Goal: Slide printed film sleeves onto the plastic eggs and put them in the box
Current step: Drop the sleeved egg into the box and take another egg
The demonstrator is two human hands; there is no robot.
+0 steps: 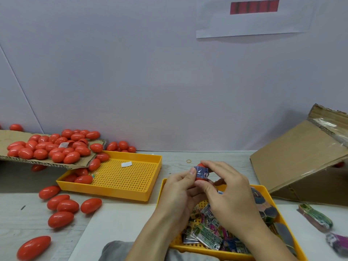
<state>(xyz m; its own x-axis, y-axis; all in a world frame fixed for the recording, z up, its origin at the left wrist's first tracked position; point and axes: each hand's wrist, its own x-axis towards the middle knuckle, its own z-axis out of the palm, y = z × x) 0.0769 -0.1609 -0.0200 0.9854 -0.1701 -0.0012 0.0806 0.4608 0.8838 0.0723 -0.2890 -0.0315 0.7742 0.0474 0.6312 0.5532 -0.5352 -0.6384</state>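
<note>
Egg (200, 173) upright – long axis vertical, sleeved.

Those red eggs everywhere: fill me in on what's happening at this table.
A person is fitting a printed film sleeve onto a red plastic egg, which both hands hold above the table: the left hand grips it from the side, while the right hand pinches it top and bottom. More sleeves lie in the near yellow tray. Bare eggs are piled on a cardboard sheet, in the far yellow tray and loose on the table. A cardboard box stands at the right.
</note>
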